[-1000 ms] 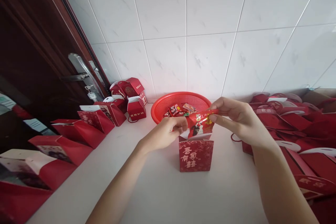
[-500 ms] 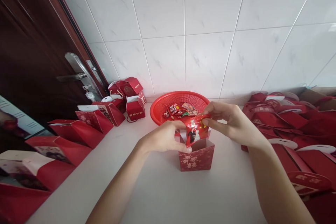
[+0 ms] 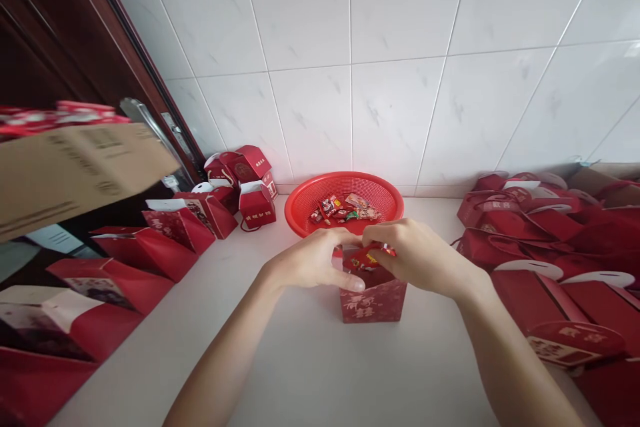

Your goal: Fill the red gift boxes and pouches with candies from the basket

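A small red gift box (image 3: pixel 375 301) with pale lettering stands upright on the white table, its top open. My left hand (image 3: pixel 320 259) grips the box at its left side, the thumb on the front rim and the fingers behind. Down in the box's opening is a shiny red candy packet (image 3: pixel 363 258), mostly hidden by the walls and my fingers. My right hand (image 3: pixel 407 255) pinches the packet's upper edge from the right. Just behind stands a red plastic basket (image 3: pixel 295 210) holding several wrapped candies (image 3: pixel 331 205).
Several red gift boxes (image 3: pixel 155 250) line the table's left edge. More red boxes (image 3: pixel 530 300) are heaped on the right. A brown cardboard carton (image 3: pixel 85 173) hangs blurred at the left, before the dark door (image 3: pixel 45 33). White tiles (image 3: pixel 310 7) cover the wall behind.
My right hand has lowered the candy packet from above the box into its opening. My left hand stays on the box. A cardboard carton has come into view at the left.
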{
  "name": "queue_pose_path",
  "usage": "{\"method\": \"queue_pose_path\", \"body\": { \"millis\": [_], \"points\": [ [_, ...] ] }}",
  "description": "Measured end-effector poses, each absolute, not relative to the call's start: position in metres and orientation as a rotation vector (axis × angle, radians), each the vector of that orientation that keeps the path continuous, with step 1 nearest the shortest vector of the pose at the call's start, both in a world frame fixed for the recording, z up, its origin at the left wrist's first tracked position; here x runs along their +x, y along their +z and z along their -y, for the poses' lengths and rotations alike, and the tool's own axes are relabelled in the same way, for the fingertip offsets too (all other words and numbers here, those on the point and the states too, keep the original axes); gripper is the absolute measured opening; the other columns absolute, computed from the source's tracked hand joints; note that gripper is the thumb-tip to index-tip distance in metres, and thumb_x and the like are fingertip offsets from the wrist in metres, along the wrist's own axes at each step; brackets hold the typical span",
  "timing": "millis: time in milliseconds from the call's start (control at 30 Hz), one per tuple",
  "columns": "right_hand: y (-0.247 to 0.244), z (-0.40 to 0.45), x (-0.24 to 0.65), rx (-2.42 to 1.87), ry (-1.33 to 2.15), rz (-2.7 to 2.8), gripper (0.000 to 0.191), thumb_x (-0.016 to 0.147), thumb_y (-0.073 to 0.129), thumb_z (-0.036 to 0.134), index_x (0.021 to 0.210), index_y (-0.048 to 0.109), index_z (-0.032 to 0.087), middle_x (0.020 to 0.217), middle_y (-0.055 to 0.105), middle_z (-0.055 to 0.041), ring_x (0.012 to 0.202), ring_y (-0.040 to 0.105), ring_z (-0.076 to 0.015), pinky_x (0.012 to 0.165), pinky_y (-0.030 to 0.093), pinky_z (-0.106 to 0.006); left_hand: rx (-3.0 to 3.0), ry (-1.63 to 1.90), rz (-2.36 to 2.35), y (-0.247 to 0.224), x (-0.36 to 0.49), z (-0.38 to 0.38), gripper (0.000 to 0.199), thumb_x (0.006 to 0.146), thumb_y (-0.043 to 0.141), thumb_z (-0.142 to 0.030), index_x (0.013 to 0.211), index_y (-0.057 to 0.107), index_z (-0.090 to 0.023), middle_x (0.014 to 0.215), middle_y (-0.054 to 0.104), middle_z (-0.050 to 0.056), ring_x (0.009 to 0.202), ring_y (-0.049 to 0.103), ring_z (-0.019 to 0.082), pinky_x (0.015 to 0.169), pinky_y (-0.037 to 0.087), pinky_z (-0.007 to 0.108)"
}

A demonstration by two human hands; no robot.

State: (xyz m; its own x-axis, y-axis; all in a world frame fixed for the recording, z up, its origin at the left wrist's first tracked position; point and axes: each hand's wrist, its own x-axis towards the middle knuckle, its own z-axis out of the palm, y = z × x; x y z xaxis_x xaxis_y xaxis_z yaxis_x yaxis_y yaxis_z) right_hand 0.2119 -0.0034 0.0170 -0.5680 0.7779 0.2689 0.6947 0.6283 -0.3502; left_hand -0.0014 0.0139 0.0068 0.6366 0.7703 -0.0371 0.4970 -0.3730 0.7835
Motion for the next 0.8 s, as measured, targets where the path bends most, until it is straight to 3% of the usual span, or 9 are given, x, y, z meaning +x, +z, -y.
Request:
{"method": "queue_pose_path", "body": {
  "millis": [167, 300, 467, 600, 800],
  "points": [
    [0.018, 0.005, 0.213, -1.264, 0.196, 2.537, 0.028, 0.076, 0.049, -0.006, 0.067, 0.054, 0.021, 0.055, 0.051, 0.0043, 0.046, 0.031, -0.0106, 0.049, 0.019, -0.027, 2.033, 0.449, -0.910, 0.007, -0.001, -0.015, 0.066, 0.069, 0.087, -0.025, 0.131, 0.068, -0.033, 0.135, 0.068, 0.006, 0.127, 0.061, 0.030, 0.108, 0.045, 0.043],
    [0.019, 0.007, 0.214, -1.291, 0.183, 2.581, 0.030, 0.074, 0.050, -0.007, 0.073, 0.062, 0.021, 0.061, 0.061, 0.0013, 0.047, 0.042, -0.0117, 0.049, 0.021, -0.028, 2.019, 0.467, -0.879, 0.005, -0.001, -0.015, 0.068, 0.069, 0.087, -0.023, 0.133, 0.067, -0.032, 0.137, 0.067, 0.008, 0.129, 0.060, 0.031, 0.109, 0.045, 0.044],
    [0.015, 0.009, 0.208, -1.314, 0.137, 2.704, 0.053, 0.071, 0.049, -0.010, 0.104, 0.074, 0.023, 0.072, 0.072, -0.0033, 0.054, 0.058, -0.0163, 0.051, 0.025, -0.028, 2.089, 0.456, -0.870, 0.006, -0.001, -0.015, 0.065, 0.070, 0.086, -0.024, 0.132, 0.067, -0.034, 0.138, 0.066, 0.005, 0.131, 0.057, 0.029, 0.110, 0.043, 0.041],
    [0.013, 0.009, 0.202, -1.410, -0.013, 2.734, 0.044, 0.071, 0.049, -0.008, 0.094, 0.076, 0.019, 0.068, 0.071, -0.0051, 0.051, 0.056, -0.0176, 0.049, 0.022, -0.030, 2.094, 0.434, -0.951, 0.006, -0.003, -0.015, 0.069, 0.070, 0.086, -0.032, 0.135, 0.065, -0.034, 0.137, 0.065, 0.006, 0.126, 0.059, 0.031, 0.106, 0.046, 0.043],
    [0.016, 0.007, 0.206, -1.350, 0.083, 2.666, 0.042, 0.078, 0.051, -0.005, 0.099, 0.076, 0.021, 0.061, 0.065, -0.0017, 0.050, 0.054, -0.0149, 0.049, 0.023, -0.030, 2.079, 0.392, -1.049, 0.003, -0.005, -0.015, 0.068, 0.070, 0.085, -0.041, 0.134, 0.066, -0.031, 0.131, 0.067, 0.008, 0.108, 0.066, 0.030, 0.092, 0.051, 0.040]
  ]
}}
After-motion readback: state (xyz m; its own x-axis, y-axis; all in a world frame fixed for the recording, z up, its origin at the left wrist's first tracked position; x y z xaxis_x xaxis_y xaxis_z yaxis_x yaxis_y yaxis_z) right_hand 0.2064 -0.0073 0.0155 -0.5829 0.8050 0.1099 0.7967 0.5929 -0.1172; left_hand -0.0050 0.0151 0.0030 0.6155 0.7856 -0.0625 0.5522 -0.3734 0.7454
